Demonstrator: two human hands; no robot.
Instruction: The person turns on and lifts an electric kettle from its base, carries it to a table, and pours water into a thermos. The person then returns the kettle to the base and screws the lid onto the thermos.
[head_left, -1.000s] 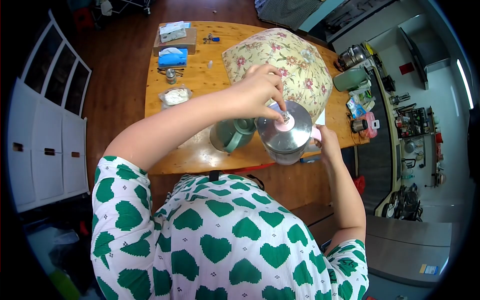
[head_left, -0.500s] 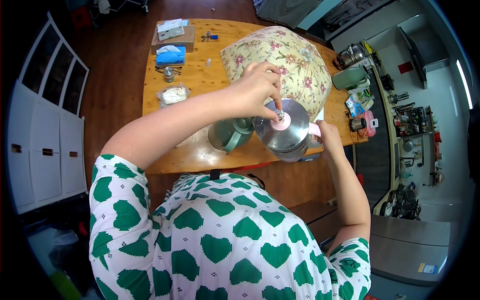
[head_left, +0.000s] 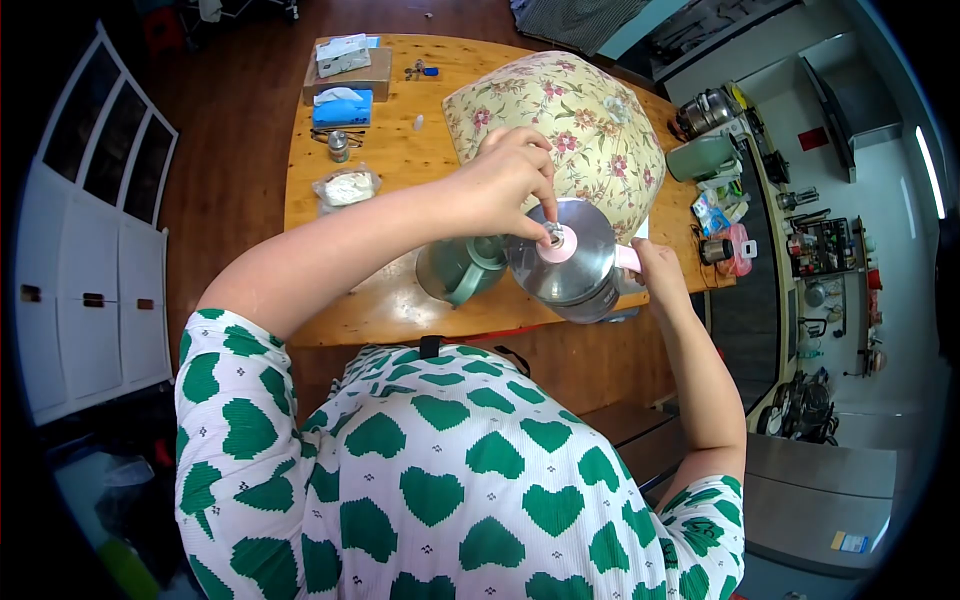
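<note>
A kettle [head_left: 590, 300] with a shiny metal lid [head_left: 590, 235] is in front of me near the table's front edge. Its lid carries a small knob [head_left: 556, 238] on a pink ring, pinched between the thumb and fingers of my left hand [head_left: 515, 180]. My right hand [head_left: 658, 268] is wrapped round the kettle's pink handle [head_left: 627, 259]. Just left of the kettle stands a green jug [head_left: 445, 272] with its handle toward me, partly beneath my left forearm. Whether the lid sits fully on the kettle I cannot tell.
A flowered food cover [head_left: 570, 120] fills the table's back right. Along the left are a blue tissue pack [head_left: 342, 108], a small jar [head_left: 338, 147] and a white plastic bag [head_left: 347, 188]. A green container [head_left: 700, 157] stands on the right by the kitchen counter.
My left hand and the lid knob have shifted very slightly to the left. My right hand keeps its hold on the kettle handle.
</note>
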